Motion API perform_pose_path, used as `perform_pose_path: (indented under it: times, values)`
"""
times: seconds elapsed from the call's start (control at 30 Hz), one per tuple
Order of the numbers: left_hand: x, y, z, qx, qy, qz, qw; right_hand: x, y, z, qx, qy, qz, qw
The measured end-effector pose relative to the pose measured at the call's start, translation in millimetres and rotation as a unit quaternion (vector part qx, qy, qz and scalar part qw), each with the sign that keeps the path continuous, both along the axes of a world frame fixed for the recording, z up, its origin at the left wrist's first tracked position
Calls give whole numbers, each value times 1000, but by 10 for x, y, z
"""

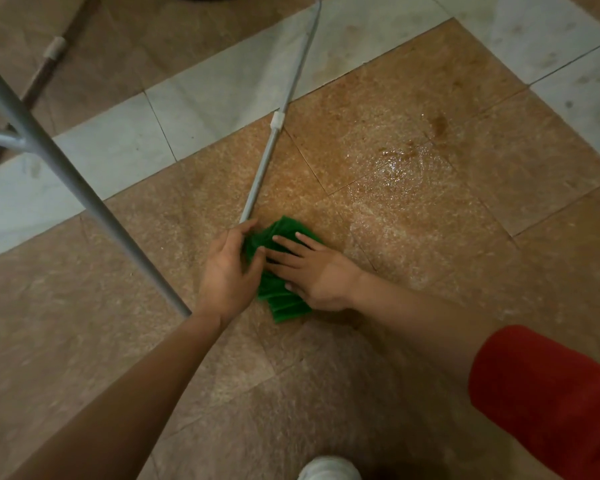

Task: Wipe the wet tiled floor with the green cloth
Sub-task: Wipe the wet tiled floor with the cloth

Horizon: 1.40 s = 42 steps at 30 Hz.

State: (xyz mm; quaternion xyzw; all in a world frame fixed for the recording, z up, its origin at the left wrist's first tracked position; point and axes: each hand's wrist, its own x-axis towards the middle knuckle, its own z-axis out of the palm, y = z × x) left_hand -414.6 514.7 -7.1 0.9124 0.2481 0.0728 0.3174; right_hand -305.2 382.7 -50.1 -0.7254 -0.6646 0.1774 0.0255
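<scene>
A folded green cloth (280, 299) lies on the brown tiled floor (153, 258) in the middle of the head view. My right hand (309, 268) lies flat on top of it with straight fingers pointing left. My left hand (227, 268) is at the cloth's left edge, its fingers curled onto the fabric. A shiny wet patch (399, 174) with brown stains spreads over the tiles up and to the right of the cloth.
Two grey metal legs slant across the floor: a thick one (84, 188) on the left ending beside my left wrist, a thin one (267, 157) ending near my left fingertips. Pale tiles (118, 150) run diagonally behind. A white shoe (328, 469) shows at the bottom.
</scene>
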Motion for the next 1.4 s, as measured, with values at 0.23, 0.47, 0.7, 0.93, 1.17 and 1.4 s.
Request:
perform_pose_path:
  times: [0.23,0.47,0.7,0.93,1.17,1.4]
  values:
    - [-22,5,38,4,7,23,1000,-274,198,43,-28,10,-183,983]
    - [98,-158,66,-27,2,11,1000,-493,-62,-73,-17,-2,-61,998]
    - [74,-103,37,-19,10,10,1000,-328,14,27,-19,3,-173,985]
    - [68,-137,-53,20,18,-39,999,-149,-247,-32,-12,-33,-60,998]
    - [191,-220,-76,28,16,-67,997,228,-296,44,-30,-6,-260,965]
    - [359,-337,-120,20,19,-71,997,94,-553,-49,-13,-22,-160,987]
